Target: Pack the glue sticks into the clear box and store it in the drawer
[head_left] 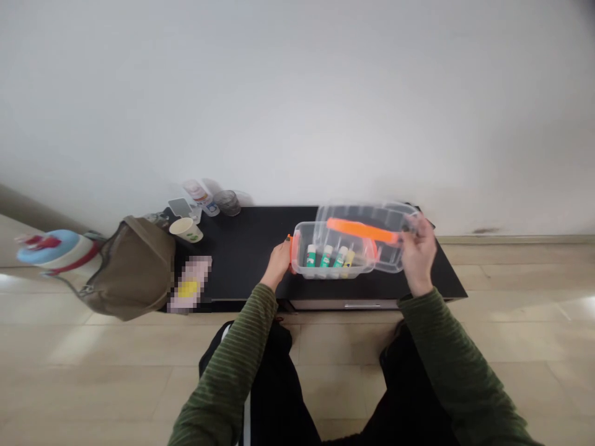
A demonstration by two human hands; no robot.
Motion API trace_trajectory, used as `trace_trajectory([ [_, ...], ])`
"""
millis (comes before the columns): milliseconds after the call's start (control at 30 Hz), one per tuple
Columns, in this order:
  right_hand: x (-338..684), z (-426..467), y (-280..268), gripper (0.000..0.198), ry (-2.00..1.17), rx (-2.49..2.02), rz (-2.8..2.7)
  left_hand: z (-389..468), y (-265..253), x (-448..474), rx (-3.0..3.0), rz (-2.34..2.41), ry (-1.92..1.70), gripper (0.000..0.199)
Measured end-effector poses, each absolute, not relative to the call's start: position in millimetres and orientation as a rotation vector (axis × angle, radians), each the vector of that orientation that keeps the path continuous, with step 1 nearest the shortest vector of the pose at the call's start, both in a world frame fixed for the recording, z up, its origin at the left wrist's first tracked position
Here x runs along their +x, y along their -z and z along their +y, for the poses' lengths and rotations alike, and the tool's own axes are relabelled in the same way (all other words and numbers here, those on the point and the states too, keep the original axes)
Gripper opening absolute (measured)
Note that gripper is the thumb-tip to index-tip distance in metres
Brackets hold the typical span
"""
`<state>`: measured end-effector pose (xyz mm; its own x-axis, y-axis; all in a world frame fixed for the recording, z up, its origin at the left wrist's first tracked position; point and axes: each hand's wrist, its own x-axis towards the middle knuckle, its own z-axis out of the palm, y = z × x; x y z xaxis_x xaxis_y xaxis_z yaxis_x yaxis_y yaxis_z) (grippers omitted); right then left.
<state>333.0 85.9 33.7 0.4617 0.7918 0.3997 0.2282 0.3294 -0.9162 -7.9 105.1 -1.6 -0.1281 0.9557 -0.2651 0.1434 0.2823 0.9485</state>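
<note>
My R hand grips clear lid by R end; lid's L of fingers, partly over box. L hand, nearer, clasps box end; box just R of fingers, long axis L-R.

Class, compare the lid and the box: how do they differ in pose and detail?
The lid is raised and tilted in the right hand; the box stands upright on the black tabletop.
The lid has an orange handle across it; the box has orange parts at its ends.
Both are see-through with orange fittings.
</note>
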Motion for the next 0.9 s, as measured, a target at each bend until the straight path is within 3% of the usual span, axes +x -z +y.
trace_trajectory([
  [133, 380.5, 105.0, -26.8, 0.044, -0.515, -1.108, -0.655, 104.7, 2.9, -15.5, 1.015, 1.543, -1.053, 0.048],
  [300, 406.0, 121.5, 4.0, 0.019, -0.785, -1.199, -0.357, 102.3, 3.8, -14.9, 0.899, 1.502, -1.113, 0.041],
  [567, 410.6, 137.3, 35.8, 0.030, -0.925, -1.363, -0.266, 101.5, -5.1, -8.7, 0.804, 1.520, -1.163, 0.033],
  [900, 418.7, 139.3, 38.0, 0.039, -0.825, -1.418, -0.414, 99.1, -2.6, -20.0, 0.736, 1.494, -1.281, 0.027],
])
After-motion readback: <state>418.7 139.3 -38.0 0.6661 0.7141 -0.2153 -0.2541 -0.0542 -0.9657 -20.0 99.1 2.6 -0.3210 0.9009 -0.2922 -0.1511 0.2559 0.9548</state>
